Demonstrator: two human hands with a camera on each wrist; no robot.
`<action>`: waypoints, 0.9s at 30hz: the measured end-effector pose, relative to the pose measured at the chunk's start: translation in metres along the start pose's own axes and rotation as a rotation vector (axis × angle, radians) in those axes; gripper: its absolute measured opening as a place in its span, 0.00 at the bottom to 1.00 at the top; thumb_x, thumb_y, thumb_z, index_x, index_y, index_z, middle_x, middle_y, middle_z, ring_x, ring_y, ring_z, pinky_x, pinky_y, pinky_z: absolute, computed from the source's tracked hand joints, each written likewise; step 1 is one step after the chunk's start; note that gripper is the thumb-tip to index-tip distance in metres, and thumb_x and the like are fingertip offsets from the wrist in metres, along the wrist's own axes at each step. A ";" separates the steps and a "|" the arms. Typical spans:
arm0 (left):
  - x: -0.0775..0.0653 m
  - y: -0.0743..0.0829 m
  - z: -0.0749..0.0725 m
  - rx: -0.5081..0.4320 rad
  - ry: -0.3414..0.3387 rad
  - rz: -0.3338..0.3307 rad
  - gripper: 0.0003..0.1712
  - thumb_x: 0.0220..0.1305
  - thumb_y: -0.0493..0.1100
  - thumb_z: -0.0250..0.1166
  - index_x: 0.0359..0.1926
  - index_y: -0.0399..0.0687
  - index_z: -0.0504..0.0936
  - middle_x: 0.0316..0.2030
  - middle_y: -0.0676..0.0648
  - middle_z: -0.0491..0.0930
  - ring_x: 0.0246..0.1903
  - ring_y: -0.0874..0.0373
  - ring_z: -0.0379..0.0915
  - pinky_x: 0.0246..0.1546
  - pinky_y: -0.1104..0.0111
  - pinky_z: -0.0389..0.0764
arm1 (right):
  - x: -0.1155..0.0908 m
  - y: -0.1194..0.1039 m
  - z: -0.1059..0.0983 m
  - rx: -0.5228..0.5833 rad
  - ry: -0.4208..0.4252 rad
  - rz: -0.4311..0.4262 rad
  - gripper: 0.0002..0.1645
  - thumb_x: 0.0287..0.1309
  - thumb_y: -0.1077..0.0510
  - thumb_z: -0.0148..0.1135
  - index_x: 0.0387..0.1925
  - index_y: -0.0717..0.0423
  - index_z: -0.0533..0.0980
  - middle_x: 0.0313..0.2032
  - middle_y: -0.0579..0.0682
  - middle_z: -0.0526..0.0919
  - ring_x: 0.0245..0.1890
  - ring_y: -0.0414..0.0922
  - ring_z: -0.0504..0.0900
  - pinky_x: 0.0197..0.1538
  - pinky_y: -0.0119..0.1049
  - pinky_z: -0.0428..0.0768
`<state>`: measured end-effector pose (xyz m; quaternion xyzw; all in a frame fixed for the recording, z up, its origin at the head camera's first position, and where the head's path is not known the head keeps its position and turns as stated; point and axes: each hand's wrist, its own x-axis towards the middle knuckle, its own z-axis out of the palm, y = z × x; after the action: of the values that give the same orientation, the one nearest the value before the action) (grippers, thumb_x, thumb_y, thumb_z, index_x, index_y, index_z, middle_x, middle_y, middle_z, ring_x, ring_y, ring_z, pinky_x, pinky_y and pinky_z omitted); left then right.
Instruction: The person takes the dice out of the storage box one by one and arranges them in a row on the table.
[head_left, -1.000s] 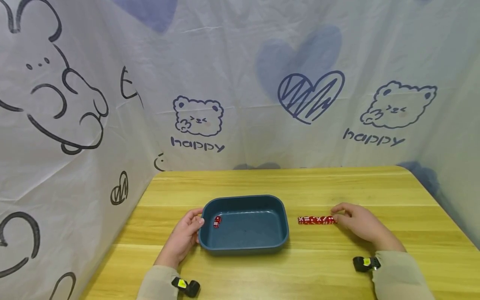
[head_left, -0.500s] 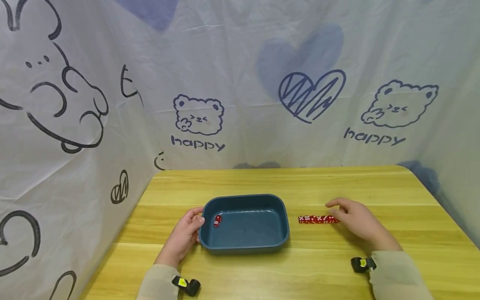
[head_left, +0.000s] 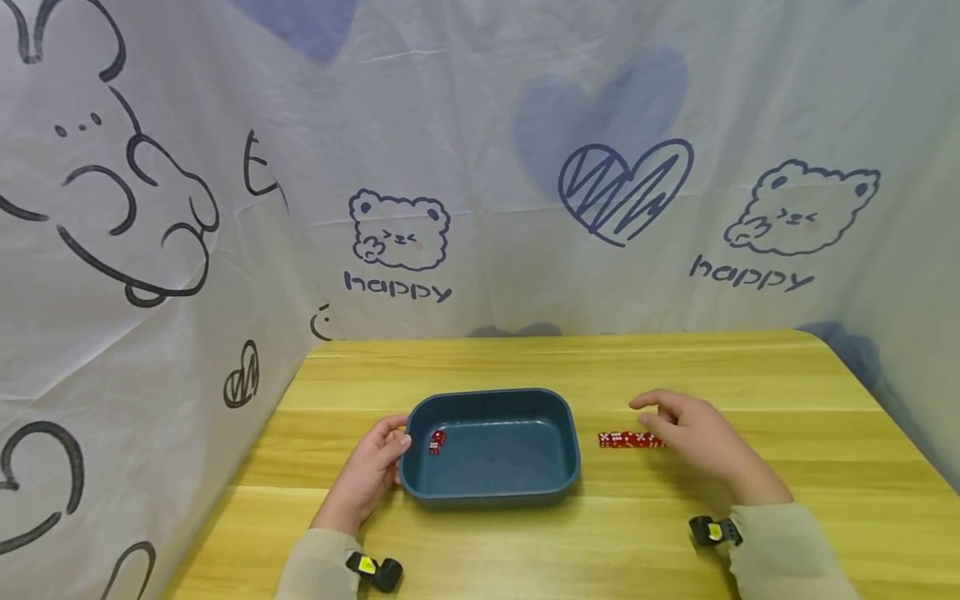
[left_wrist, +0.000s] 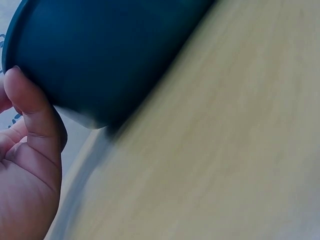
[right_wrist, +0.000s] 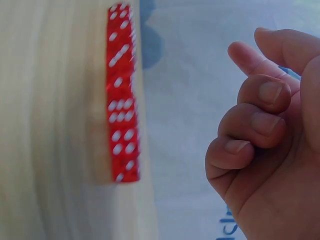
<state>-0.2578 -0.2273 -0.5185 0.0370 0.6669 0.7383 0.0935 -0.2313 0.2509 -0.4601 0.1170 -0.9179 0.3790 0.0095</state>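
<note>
My left hand (head_left: 369, 468) grips a dark teal rectangular plastic box (head_left: 502, 458) by its left end. In the left wrist view the thumb (left_wrist: 30, 97) presses the wall of the box just below the rim. Red dice (head_left: 437, 442) with white pips lie inside, near the left wall. To the right of the box, a straight row of several red dice (head_left: 622, 440) sits on the table. My right hand (head_left: 701, 433) hovers at the row's right end, which it partly covers. In the right wrist view its thumb and index finger stand apart, holding nothing, with the other fingers curled.
The yellow wood-grain table (head_left: 487, 550) has rounded far corners. Around it hangs a pale cloth (head_left: 495, 250) printed with hearts, bears and the word happy. Each wrist wears a small black camera on a strap.
My right hand has moved left from the row's right end, rising slightly over the dice, with finger and thumb spread. The left hand and box have stayed in place.
</note>
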 end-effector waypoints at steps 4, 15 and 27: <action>0.000 -0.001 0.000 0.005 0.002 0.005 0.23 0.76 0.38 0.57 0.68 0.39 0.67 0.36 0.45 0.72 0.24 0.58 0.69 0.23 0.73 0.73 | 0.002 -0.015 0.002 0.018 -0.013 -0.052 0.17 0.72 0.48 0.61 0.56 0.50 0.80 0.22 0.47 0.70 0.20 0.44 0.68 0.26 0.36 0.70; 0.000 0.000 0.001 0.007 -0.010 0.017 0.24 0.76 0.38 0.57 0.68 0.37 0.66 0.35 0.46 0.72 0.23 0.59 0.69 0.22 0.74 0.73 | 0.010 -0.044 0.014 -0.009 -0.042 -0.128 0.14 0.70 0.51 0.62 0.54 0.46 0.81 0.21 0.44 0.69 0.19 0.41 0.67 0.25 0.35 0.70; 0.000 0.002 0.001 -0.002 -0.002 -0.016 0.24 0.76 0.37 0.56 0.69 0.38 0.65 0.37 0.45 0.72 0.24 0.58 0.68 0.22 0.73 0.73 | 0.026 -0.078 0.018 0.006 -0.070 -0.180 0.14 0.70 0.52 0.62 0.54 0.46 0.81 0.20 0.45 0.68 0.17 0.42 0.69 0.25 0.36 0.71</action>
<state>-0.2579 -0.2268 -0.5162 0.0322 0.6664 0.7382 0.1002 -0.2377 0.1792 -0.4161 0.2124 -0.9022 0.3752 0.0109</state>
